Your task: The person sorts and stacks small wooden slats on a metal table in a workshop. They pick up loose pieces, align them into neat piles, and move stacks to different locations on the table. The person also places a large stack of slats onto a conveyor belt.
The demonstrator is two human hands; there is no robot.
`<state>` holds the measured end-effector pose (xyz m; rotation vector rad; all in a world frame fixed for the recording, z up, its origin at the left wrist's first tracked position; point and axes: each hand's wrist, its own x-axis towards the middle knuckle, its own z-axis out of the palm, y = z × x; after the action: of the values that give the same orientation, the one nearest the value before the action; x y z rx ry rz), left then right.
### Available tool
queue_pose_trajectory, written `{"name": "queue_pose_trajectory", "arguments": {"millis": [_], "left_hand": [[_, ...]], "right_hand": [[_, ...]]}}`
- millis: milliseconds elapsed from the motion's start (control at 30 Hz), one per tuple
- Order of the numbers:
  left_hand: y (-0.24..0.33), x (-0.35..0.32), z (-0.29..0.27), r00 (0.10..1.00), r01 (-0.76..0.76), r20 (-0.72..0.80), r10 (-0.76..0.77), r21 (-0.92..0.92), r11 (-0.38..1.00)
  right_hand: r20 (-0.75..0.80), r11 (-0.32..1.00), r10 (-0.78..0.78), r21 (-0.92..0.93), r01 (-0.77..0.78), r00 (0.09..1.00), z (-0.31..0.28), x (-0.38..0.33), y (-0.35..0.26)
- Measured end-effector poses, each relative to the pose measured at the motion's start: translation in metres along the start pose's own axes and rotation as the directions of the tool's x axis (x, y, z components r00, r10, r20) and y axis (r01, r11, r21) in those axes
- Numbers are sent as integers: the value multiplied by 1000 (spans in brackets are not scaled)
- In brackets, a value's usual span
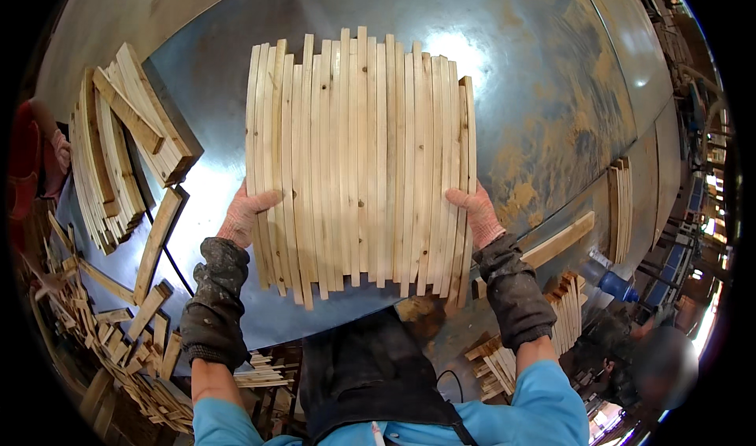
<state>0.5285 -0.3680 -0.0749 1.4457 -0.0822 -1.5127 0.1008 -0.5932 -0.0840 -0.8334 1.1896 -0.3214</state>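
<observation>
A wide row of pale wooden strips, set side by side with uneven ends, lies before me over a metal table. My left hand, in a pinkish work glove, grips the row's left edge near its lower part, thumb on top. On the opposite edge my right hand, gloved alike, clasps the outermost strips with its thumb over them. The fingers of both hands are hidden beneath or behind the wood. Dark stained sleeve covers wrap both forearms.
The metal table carries sawdust at the right. Stacked boards lie at the left, above a heap of offcuts. A long board, a blue-capped bottle and more strips are at the right. Other people are at both sides.
</observation>
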Motion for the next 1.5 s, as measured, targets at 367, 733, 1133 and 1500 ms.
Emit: {"name": "queue_pose_trajectory", "arguments": {"millis": [367, 733, 1133, 1500], "left_hand": [[-73, -99, 7, 999, -27, -29, 24, -135, 990], [-189, -351, -38, 915, -367, -286, 285, -295, 882], [-544, -701, -100, 513, -846, -637, 575, -266, 461], [-712, -882, -104, 294, -943, -914, 279, -229, 243]], "right_hand": [[159, 996, 89, -27, -86, 983, -12, -65, -1], [488, 988, -19, -123, 90, 873, 85, -202, 26], [861, 862, -88, -186, 472, 501, 239, -459, 218], [892, 789, 377, -451, 417, 251, 437, -621, 349]]}}
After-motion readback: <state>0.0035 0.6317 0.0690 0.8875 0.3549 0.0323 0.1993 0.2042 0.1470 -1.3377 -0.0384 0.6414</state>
